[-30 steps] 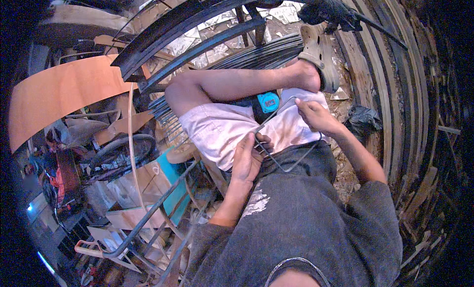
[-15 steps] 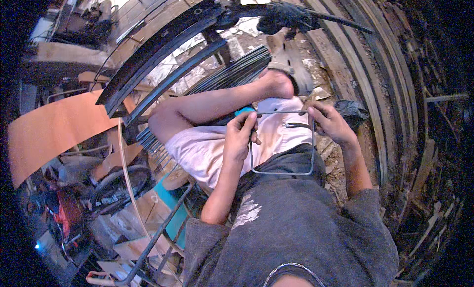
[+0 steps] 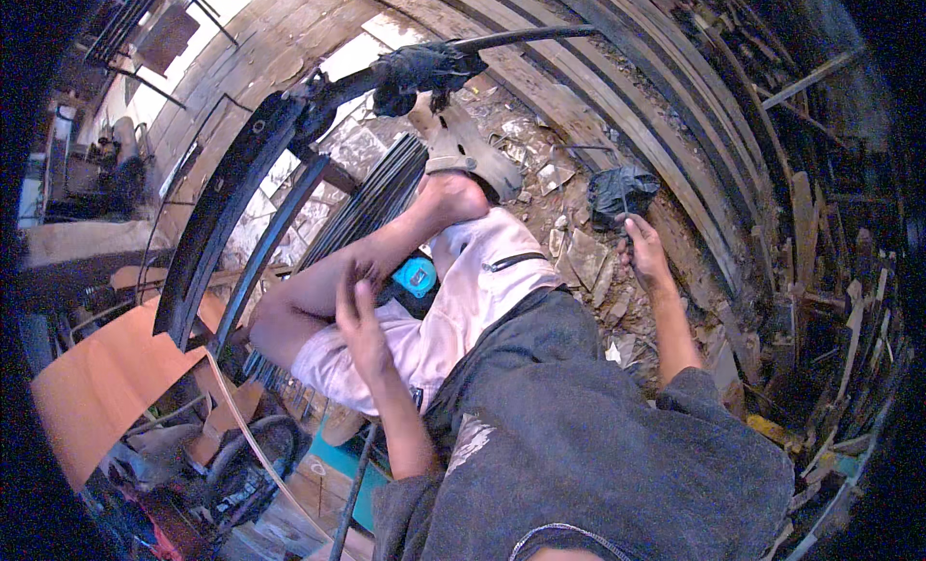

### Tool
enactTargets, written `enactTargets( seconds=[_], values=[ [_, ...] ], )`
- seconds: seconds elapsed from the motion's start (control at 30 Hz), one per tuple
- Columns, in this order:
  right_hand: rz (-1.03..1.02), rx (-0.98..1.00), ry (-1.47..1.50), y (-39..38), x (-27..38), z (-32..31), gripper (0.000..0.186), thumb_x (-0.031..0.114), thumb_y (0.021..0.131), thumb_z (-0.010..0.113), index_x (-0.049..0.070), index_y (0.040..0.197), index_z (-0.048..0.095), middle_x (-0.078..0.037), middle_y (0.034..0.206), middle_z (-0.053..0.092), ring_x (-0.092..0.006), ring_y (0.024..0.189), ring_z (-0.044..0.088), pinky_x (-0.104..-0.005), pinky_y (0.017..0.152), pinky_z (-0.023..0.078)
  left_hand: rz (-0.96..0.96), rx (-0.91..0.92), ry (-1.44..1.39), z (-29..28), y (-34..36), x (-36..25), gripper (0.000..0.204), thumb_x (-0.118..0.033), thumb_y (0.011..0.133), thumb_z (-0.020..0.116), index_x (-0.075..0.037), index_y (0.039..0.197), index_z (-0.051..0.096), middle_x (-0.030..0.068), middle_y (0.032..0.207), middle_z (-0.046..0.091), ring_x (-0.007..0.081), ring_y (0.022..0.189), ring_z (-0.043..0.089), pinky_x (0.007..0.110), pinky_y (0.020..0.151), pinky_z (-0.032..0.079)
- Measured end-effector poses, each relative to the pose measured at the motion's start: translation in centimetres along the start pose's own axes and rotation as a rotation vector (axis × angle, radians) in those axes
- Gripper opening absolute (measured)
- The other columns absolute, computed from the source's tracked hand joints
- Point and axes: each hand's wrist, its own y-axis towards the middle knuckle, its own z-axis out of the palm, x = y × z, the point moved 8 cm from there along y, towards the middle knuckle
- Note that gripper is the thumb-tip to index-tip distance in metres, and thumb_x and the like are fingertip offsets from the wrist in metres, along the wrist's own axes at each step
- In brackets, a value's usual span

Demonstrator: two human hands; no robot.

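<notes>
My right hand is stretched out to the right, its fingers closed on a thin bent metal rod. Part of the rod shows above the hand, against a crumpled black plastic bag on the ground. My left hand is raised over my left thigh, slightly blurred, with its fingers extended and nothing in it. Close to that hand, a turquoise rounded case that looks like a tape measure lies between my leg and the pale shorts.
A black metal frame arches ahead of my bent leg, beside a bundle of thin dark rods. Long wooden beams run along the right over rubble-strewn ground. To the left are an orange-brown panel and a wheel.
My left hand has let go of the bent rod and drawn back left. The right hand has carried the rod away from my lap toward the black bag. The view has shifted to the right.
</notes>
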Motion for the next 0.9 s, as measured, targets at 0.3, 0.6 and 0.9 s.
enactTargets(
  seconds=[0.3, 0.6, 0.9],
  values=[
    [-0.078, -0.429, 0.253, 17.3, -21.4, -1.6, 0.031, 0.029, 0.098, 0.045, 0.003, 0.115, 0.051, -0.009, 0.076, 0.062, -0.0151, 0.054, 0.058, -0.0318, 0.049, 0.051, -0.126, -0.128, -0.026, -6.7, -3.5, 4.4, 0.04, -0.028, 0.098, 0.046, 0.0, 0.126, 0.048, 0.0158, 0.116, 0.057, 0.0217, 0.094, 0.059, 0.032, 0.084, 0.048],
    [0.177, -0.26, -0.697, 14.6, -21.6, 9.9, 0.046, 0.04, 0.084, 0.061, 0.0, 0.108, 0.059, -0.019, 0.083, 0.068, -0.0285, 0.072, 0.067, -0.0391, 0.065, 0.054, -0.036, -0.278, 0.152, -9.4, -4.9, 0.8, 0.036, -0.024, 0.098, 0.046, 0.001, 0.125, 0.049, 0.0151, 0.117, 0.056, 0.0202, 0.094, 0.059, 0.032, 0.084, 0.048],
    [0.007, 0.236, -0.887, 9.7, -25.6, 8.7, 0.042, 0.039, 0.08, 0.06, 0.004, 0.103, 0.066, -0.024, 0.098, 0.065, -0.0381, 0.09, 0.064, -0.0461, 0.079, 0.049, 0.172, -0.221, 0.626, -14.7, -0.7, -3.8, 0.028, -0.017, 0.093, 0.053, 0.005, 0.111, 0.056, 0.017, 0.108, 0.061, 0.0256, 0.099, 0.058, 0.035, 0.089, 0.045]
  ],
)
